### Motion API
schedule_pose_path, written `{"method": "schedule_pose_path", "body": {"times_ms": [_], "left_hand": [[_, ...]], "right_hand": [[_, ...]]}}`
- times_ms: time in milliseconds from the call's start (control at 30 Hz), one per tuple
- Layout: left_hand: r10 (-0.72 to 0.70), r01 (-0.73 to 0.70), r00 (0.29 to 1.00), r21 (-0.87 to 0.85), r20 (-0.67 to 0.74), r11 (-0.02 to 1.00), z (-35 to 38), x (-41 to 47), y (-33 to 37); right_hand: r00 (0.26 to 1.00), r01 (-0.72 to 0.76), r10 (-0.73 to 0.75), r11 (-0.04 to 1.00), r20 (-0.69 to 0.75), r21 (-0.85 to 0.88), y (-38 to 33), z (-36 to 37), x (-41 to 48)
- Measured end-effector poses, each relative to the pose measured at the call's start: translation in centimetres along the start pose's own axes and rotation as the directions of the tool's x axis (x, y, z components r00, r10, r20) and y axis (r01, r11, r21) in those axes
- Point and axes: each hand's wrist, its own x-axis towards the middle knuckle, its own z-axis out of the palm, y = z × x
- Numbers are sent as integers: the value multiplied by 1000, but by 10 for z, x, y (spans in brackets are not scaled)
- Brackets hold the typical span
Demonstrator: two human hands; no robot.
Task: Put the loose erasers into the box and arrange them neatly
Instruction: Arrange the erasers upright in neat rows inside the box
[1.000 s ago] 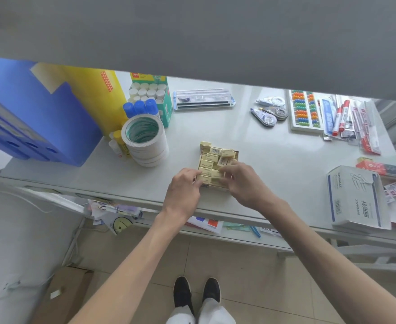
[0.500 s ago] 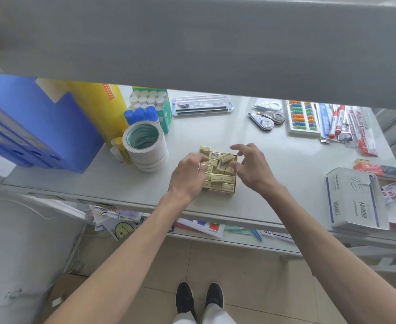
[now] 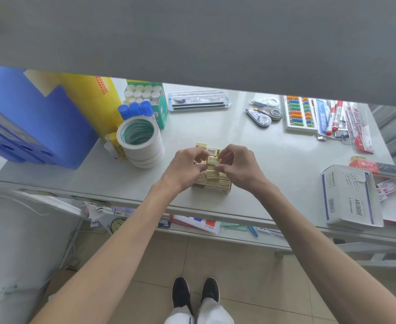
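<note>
- Two hands: left hand (image 3: 187,167), right hand (image 3: 238,168).
- One box (image 3: 212,183) of erasers (image 3: 212,161), too many to count well.
- One stack of tape rolls (image 3: 141,141).
- Three blue glue caps (image 3: 135,109).
- Three correction tapes (image 3: 263,112).
- One bead abacus (image 3: 298,113).
- One white paper clip box (image 3: 350,197).
- Two black shoes (image 3: 196,292).

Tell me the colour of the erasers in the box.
Pale yellow erasers, clearest in the head view.

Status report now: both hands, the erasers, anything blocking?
Left hand and right hand both pinching erasers over the box. Top layer uneven. Nothing blocking.
</note>
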Motion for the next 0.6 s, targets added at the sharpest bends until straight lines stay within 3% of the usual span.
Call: {"method": "schedule_pose_path", "body": {"times_ms": [200,300,400,600], "left_hand": [[-20,20,999,-15,-31,1000,-5,-11,-14],[-47,47,999,-1,-25,999,-7,-21,-26],[-55,55,998,19,-21,998,-7,-30,-34],[-49,49,999,78,4,996,-6,-35,-35]], "right_hand": [[998,29,-31,999,58,27,-1,-8,-2],[1000,-7,5,993,-12,-117,10,-19,3],[996,-47,62,973,60,-225,19,-24,3],[997,-59,69,980,46,-190,15,-23,4]]}}
